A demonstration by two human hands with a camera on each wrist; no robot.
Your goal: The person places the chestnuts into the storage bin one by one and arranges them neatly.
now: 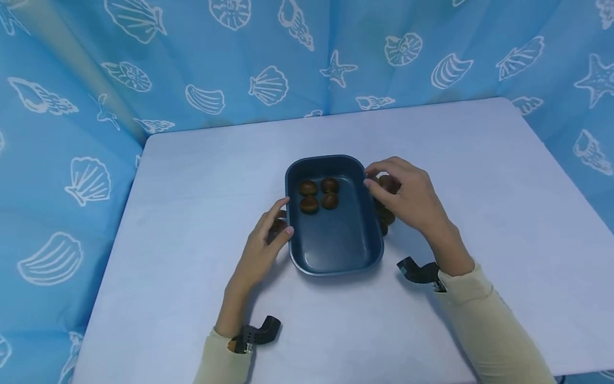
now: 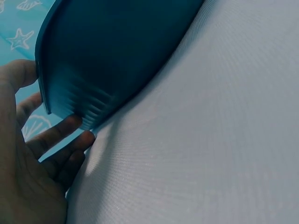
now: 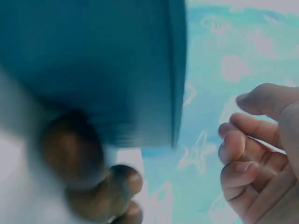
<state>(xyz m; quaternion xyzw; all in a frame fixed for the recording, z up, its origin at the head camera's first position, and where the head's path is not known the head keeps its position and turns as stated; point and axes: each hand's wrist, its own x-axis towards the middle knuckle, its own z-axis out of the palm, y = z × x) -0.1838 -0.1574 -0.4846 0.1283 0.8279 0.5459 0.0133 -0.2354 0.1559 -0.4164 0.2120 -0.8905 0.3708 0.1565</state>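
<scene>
A dark blue rectangular tray (image 1: 338, 242) stands on the table in front of me. Inside its far left part sit several small, round, glossy brown pieces (image 1: 309, 205), arranged in two rows. My left hand (image 1: 256, 248) rests spread against the tray's left side, thumb and fingertips at the rim and outer wall. Near the tray's right rim is my right hand (image 1: 414, 197), with its fingers loosely bent; nothing lies between them in the right wrist view. More round brown pieces (image 3: 72, 149) lie along the tray's right outer side, partly hidden by that hand in the head view.
A white table (image 1: 201, 213) carries the tray near its middle. Blue curtains (image 1: 297, 64) with white shell drawings hang behind and to the sides. Both wrists wear black camera mounts (image 1: 419, 271).
</scene>
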